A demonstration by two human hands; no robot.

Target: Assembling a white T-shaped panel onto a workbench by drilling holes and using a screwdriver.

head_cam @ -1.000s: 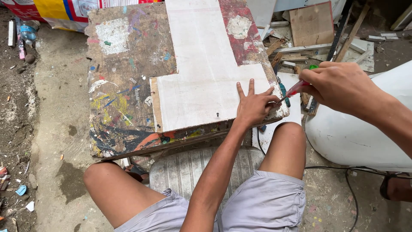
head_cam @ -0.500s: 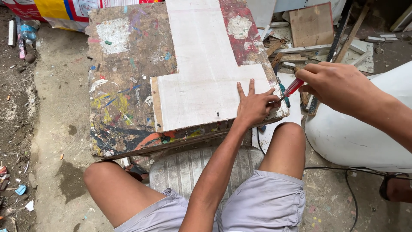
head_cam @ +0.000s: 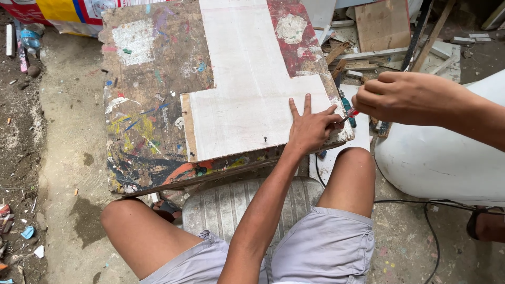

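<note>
Right hand [head_cam: 405,97] hides most of what looks like a red-handled tool [head_cam: 351,113].

Printed sack/banner [head_cam: 63,10] at top-left edge behind table, flat, red + yellow + blue w/ white patch; clear plastic bottle w/ blue label [head_cam: 31,39] on ground left

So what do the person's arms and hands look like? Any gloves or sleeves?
No gloves and no sleeves in view: both forearms are bare. The left hand and the right hand wear no rings, watch or bands that show. Below, the person wears light grey shorts.
</note>
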